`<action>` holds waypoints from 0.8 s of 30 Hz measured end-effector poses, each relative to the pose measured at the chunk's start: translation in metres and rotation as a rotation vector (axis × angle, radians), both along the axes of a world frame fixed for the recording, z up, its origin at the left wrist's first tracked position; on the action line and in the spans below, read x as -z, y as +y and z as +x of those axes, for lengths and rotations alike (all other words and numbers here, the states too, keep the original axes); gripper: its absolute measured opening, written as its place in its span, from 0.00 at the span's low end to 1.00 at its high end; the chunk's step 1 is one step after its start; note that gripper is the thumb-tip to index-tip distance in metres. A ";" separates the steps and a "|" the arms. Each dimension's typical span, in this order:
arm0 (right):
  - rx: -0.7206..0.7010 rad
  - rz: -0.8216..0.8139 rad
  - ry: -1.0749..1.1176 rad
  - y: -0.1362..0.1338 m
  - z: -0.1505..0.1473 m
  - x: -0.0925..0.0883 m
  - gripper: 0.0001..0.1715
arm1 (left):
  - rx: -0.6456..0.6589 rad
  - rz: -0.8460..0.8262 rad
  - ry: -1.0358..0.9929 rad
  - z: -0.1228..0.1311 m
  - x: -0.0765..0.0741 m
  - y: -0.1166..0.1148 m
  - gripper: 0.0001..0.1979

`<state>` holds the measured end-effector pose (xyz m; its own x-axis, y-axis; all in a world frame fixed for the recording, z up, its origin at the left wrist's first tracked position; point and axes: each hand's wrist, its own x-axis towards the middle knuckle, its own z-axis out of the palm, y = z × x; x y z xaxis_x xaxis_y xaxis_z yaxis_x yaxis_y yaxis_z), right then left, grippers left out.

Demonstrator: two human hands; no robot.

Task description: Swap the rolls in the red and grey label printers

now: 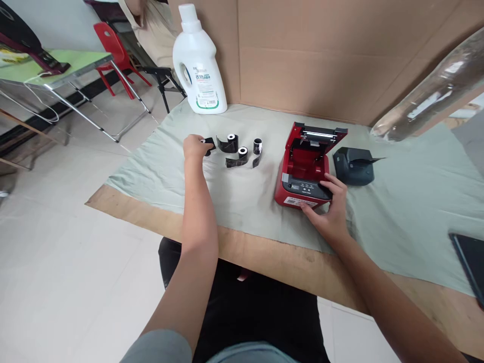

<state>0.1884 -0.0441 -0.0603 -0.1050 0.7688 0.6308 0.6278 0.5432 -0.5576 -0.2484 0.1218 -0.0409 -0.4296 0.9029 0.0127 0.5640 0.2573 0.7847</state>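
Note:
My left hand [194, 147] reaches out over the pale green cloth [162, 171] and is closed on a small black roll [208, 145], the leftmost of a row. Three more black rolls [242, 152] with loose curled tails lie just right of it. My right hand [329, 209] rests against the front right corner of a red printer [302, 169], fingers curled on its black button panel. The printer's lid stands open and its red roll bay shows nothing inside.
A black printer [353, 165] sits right of the red one. A white detergent bottle [198, 63] stands at the back by a cardboard wall [321, 55]. A clear plastic roll [431, 96] leans at right, a dark tablet [471, 262] at the right edge. Folding table and red chair [113, 50] stand left.

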 end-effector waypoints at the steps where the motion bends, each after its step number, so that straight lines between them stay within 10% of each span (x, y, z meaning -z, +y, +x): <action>1: -0.002 0.002 -0.002 0.000 0.000 0.000 0.37 | -0.091 -0.083 0.111 0.008 -0.004 -0.003 0.14; 17: -0.016 0.008 -0.018 0.000 0.002 -0.001 0.37 | -0.093 -0.366 0.268 0.033 -0.028 -0.020 0.29; 24: -0.011 -0.010 -0.029 -0.001 0.002 -0.001 0.37 | -0.146 -0.090 0.257 0.042 -0.061 -0.018 0.29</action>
<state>0.1900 -0.0447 -0.0589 -0.1317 0.7740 0.6194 0.6382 0.5443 -0.5445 -0.2060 0.1038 0.0199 -0.5479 0.8343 0.0610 0.6932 0.4120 0.5913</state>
